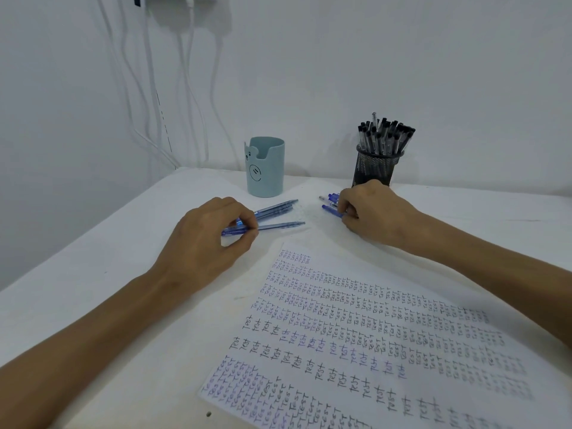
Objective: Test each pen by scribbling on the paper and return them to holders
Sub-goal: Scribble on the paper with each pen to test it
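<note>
My left hand (213,233) pinches one blue pen (278,226) between thumb and fingers; more blue pens (275,209) lie just behind it on the table. My right hand (371,209) has its fingers curled around a small bunch of blue pens (329,202) lying on the table. A pale blue cup holder (265,167) with a face drawn on it stands behind the pens. A black mesh holder (376,167) filled with several black-capped pens stands behind my right hand. The paper (371,329), covered in rows of "test" writing, lies in front.
The white table (93,289) meets a white wall at the back. White cables (185,103) hang down the wall at the left rear. A small dark speck (209,414) lies near the paper's lower left corner.
</note>
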`<state>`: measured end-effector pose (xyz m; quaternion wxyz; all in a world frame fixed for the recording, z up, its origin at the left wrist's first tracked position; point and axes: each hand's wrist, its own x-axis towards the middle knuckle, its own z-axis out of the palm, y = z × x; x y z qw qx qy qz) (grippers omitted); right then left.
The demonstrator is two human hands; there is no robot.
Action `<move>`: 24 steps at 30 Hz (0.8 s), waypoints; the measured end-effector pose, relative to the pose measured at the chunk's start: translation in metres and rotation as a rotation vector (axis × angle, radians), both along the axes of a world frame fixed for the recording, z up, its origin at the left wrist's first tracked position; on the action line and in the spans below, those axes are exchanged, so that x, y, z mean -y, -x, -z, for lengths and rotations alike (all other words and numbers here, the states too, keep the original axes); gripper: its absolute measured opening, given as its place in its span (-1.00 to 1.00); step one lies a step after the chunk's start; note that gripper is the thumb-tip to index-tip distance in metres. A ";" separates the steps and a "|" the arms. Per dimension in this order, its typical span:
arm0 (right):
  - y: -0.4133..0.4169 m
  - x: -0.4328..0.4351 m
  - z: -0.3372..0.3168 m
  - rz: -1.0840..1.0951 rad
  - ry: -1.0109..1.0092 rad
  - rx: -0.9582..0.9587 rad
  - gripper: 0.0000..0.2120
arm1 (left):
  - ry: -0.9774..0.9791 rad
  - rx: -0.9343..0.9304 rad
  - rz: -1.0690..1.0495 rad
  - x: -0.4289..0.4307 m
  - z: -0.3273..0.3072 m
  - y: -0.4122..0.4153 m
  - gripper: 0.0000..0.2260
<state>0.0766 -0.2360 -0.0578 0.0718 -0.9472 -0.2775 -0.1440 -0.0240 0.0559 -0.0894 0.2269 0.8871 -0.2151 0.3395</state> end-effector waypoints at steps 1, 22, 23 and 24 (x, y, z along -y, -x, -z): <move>-0.001 -0.001 0.001 0.008 0.005 0.017 -0.87 | 0.003 0.000 0.004 0.000 0.000 0.000 -0.93; 0.052 -0.046 0.001 -0.374 0.007 0.182 -0.87 | 0.072 -0.027 0.181 0.011 -0.008 0.010 -0.89; 0.052 -0.045 0.002 -0.367 -0.001 0.167 -0.89 | 0.081 -0.030 0.180 0.011 -0.007 0.009 -0.88; 0.052 -0.043 0.003 -0.364 -0.013 0.161 -0.91 | 0.100 -0.036 0.182 0.011 -0.007 0.009 -0.86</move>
